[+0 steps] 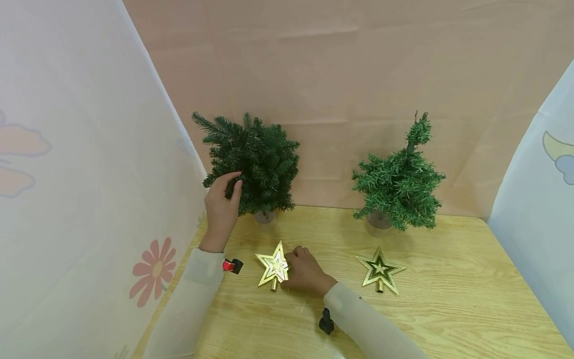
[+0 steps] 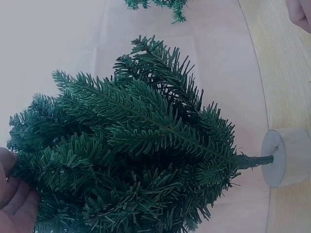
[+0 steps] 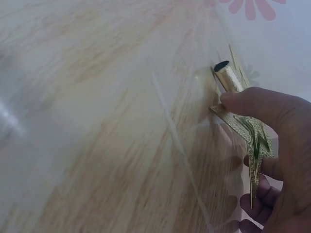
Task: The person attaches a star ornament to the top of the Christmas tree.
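At the back left stands a dark green artificial Christmas tree (image 1: 264, 159) on a round pale base (image 2: 286, 156). My left hand (image 1: 221, 204) is at its left side, thumb and fingertips pinching a branch tip; in the left wrist view only the fingers (image 2: 22, 206) show at the edge. My right hand (image 1: 307, 271) grips the right side of a gold star tree topper (image 1: 274, 264). In the right wrist view the thumb lies over the star (image 3: 250, 131) near its hollow tube, with fingers behind it. The star is tilted up, close above the table.
A second, lighter green Christmas tree (image 1: 399, 184) stands at the back right. Another gold star topper (image 1: 380, 270) lies on the wooden table (image 1: 466, 284) in front of it. A pinkish cloth (image 1: 323, 99) hangs behind, and a white flowered curtain (image 1: 94, 164) hangs at the left.
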